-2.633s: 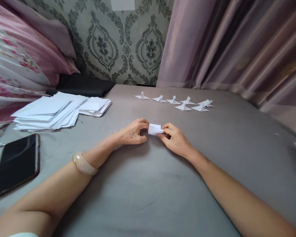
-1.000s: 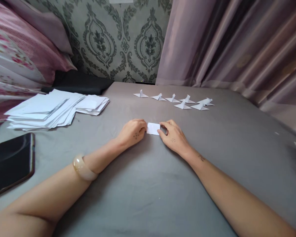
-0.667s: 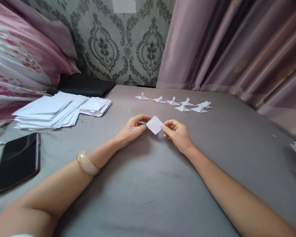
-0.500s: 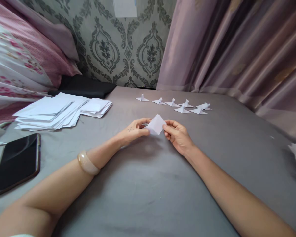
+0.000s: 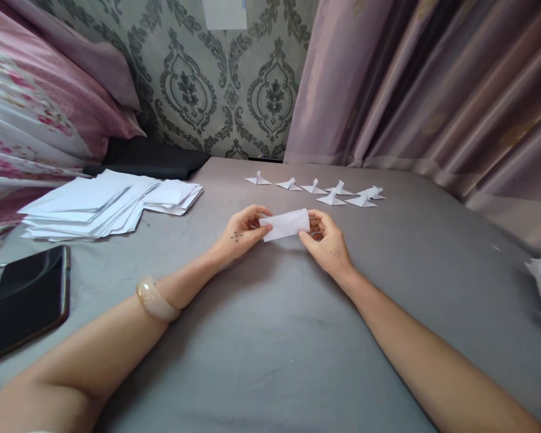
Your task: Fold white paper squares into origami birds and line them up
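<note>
A small white piece of paper [image 5: 285, 225], long and narrow as it shows now, is held up between both hands above the grey cloth. My left hand [image 5: 243, 233] pinches its left end, thumb in front and fingers behind. At the right end, my right hand [image 5: 328, 242] grips it the same way, its thumb on the lower edge. Beyond the hands stand several folded white paper figures [image 5: 330, 198] with flat pointed sides and an upright middle part. The paper's back side is hidden from me.
Stacked white paper sheets [image 5: 85, 204] lie at the left, beside a pile of smaller sheets [image 5: 174, 195]. A phone [image 5: 27, 300] rests at the near left with a white cable by it. Behind the sheets is a black folded item [image 5: 151, 157]. Curtains [image 5: 415, 90] hang at the right.
The paper was a tilted diamond shape between my fingertips; now it shows as a wide rectangle. My right hand has turned so its back faces me, with its thumb on the front.
</note>
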{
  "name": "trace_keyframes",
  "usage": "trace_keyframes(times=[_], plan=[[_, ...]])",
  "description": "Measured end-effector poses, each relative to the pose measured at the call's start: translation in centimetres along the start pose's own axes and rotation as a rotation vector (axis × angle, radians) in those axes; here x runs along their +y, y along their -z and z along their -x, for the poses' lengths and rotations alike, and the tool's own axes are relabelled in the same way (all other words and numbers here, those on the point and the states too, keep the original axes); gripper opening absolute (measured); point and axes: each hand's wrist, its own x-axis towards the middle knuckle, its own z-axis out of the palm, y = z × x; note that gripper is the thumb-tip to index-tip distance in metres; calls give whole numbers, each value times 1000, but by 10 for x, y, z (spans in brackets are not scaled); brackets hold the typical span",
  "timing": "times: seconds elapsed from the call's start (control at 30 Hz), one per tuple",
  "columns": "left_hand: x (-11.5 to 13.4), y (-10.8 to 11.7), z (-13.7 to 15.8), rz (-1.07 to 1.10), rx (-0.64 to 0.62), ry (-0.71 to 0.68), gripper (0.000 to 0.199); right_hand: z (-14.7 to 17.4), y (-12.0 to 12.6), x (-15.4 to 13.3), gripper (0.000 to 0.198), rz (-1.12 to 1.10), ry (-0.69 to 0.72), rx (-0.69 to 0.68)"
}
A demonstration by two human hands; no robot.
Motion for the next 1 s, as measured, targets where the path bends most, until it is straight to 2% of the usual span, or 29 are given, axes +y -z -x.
trace_keyframes(times=[0.23,0.37,0.53,0.6,0.7,0.8,0.87,1.0], plan=[[6,-3,2,-166,12,-4,30,3,1,4,53,199,172,38],[5,-1,1,-187,9,-31,35,5,1,2,41,254,253,22],[4,0,1,-249,3,-61,35,6,2,1,11,358,361,78],[5,0,2,-351,13,-110,35,6,2,1,4,410,376,87],[6,1,5,-557,31,-220,34,6,3,-2,6,437,373,82],[7,3,7,-744,48,-299,20,5,5,-3,7,419,370,75],[8,4,8,-882,8,-383,8,5,6,-2,9,427,376,36],[11,5,11,-1091,-224,-575,19,11,10,-1,17,553,422,-106]])
